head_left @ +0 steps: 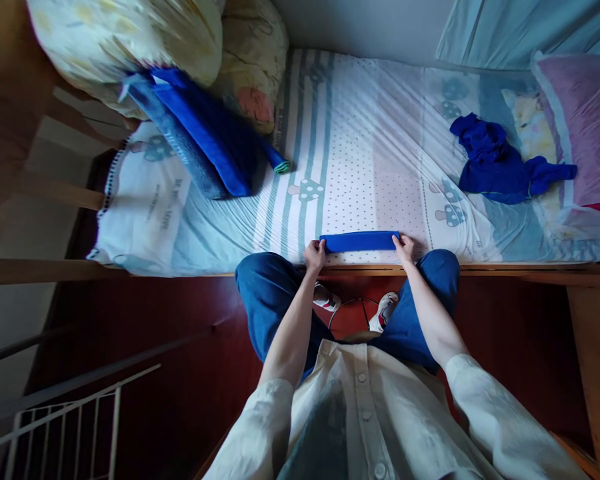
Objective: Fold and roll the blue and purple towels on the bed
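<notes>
A long, narrow strip of folded blue cloth (360, 242) lies at the front edge of the bed, between my two hands. My left hand (315, 255) pinches its left end, and my right hand (403, 248) pinches its right end. Behind it spreads the patterned bed sheet (353, 160). A crumpled blue garment (495, 160) rests at the right of the bed. On the left, a folded blue cloth (205, 133) leans beside a grey-blue one (177, 137).
Yellowish bundles (130, 40) fill the back left, and a pink pillow (585, 127) is at the far right. The wooden bed rail (505, 270) runs above my knees. A white metal rack (75, 427) stands at the lower left.
</notes>
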Motion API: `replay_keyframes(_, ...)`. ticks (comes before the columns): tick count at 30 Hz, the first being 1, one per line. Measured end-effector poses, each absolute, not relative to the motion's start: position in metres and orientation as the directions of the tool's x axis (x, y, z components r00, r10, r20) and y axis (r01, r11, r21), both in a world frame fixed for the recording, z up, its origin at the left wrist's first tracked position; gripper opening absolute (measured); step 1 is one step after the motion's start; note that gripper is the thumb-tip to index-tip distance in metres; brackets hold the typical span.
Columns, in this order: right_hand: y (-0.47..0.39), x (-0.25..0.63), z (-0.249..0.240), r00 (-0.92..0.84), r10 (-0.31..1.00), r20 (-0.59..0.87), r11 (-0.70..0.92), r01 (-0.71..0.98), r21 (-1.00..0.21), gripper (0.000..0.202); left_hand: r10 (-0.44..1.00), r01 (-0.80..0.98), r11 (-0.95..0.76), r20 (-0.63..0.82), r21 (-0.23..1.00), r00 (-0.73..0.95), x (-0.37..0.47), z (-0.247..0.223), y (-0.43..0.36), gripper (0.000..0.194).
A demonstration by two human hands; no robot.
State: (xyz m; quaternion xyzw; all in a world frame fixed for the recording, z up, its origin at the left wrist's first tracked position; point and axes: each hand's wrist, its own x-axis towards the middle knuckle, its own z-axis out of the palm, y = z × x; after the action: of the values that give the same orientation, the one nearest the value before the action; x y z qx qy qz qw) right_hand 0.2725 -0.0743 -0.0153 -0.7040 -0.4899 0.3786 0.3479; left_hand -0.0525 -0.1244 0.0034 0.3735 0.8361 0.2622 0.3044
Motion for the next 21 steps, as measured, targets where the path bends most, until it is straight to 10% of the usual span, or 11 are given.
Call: replay_keyframes(21, -0.0665, 0.2706, -0.0162, 0.278, 0.933, -0.230, -0.341, 0.476, -0.810, 0.051, 0.776, 0.503, 0.599, -0.298, 0.623, -0.555, -0.0451, 0.0017, -0.1243, 0.031)
